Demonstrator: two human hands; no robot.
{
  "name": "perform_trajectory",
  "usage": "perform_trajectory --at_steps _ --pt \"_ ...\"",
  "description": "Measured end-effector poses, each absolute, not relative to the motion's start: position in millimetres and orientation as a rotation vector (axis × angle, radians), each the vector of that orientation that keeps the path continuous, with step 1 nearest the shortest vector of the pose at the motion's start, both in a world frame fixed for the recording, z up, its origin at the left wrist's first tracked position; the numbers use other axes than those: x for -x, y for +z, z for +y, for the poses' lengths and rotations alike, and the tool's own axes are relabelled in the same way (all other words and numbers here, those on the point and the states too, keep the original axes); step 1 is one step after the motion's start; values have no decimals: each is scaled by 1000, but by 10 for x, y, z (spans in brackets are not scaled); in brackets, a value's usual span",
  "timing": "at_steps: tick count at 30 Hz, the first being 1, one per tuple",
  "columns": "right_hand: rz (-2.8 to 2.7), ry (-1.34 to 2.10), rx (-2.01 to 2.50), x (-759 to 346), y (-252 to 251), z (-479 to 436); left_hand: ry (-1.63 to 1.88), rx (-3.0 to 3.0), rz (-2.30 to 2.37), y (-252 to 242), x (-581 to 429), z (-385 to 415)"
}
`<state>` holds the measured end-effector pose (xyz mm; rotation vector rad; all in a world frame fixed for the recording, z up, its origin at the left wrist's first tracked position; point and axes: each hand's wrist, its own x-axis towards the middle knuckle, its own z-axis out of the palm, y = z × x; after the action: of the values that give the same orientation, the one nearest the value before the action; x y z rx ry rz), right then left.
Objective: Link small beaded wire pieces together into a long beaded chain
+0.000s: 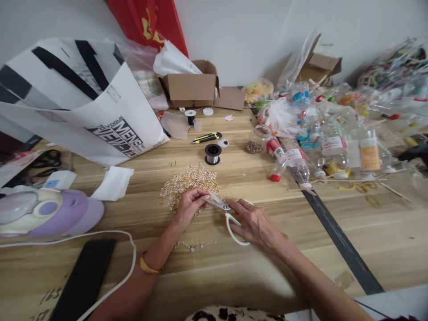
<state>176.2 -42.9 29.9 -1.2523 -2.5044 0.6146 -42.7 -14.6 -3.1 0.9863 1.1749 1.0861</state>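
Note:
My right hand (257, 222) grips a pair of scissors (228, 220) by its white handles, the blades pointing left. Close to the blade tips, my left hand (191, 206) is closed in a pinch; what sits between its fingertips is too small to make out. Just behind the left hand spreads a heap of gold and silver beads or small chain pieces (189, 179). A short silver chain (194, 248) with small charms lies on the wooden table below both hands. Beyond the heap stands a spool of clear or silvery thread (213, 154).
A yellow-black utility knife (206, 137) and a black thread spool (190, 117) lie farther back. Plastic bottles (332, 149) crowd the right. At left are a white shopping bag (133, 111), a purple-and-white appliance (67, 211), its white cord (133, 263) and a black phone-like slab (83, 281).

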Motion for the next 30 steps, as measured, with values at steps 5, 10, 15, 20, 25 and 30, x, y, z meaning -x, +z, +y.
perform_trajectory --at_steps 5,10,15,20,25,30 --pt "-2512 596 1275 -1757 277 -432 1095 -1011 1196 -25 418 -144" --pt "-2542 548 1290 -1741 277 -435 1105 -1021 1223 -21 409 -150" --pt "-2552 521 1323 -1707 266 -445 1107 -1004 1229 -34 406 -156" --pt "-2566 526 1312 -1689 244 -456 1092 -1022 1238 -32 407 -154" --pt "-2582 579 1353 -1678 270 -461 1072 -1048 1254 -32 405 -151" --pt "-2598 593 1359 -1672 287 -461 1068 -1048 1255 -22 398 -149"
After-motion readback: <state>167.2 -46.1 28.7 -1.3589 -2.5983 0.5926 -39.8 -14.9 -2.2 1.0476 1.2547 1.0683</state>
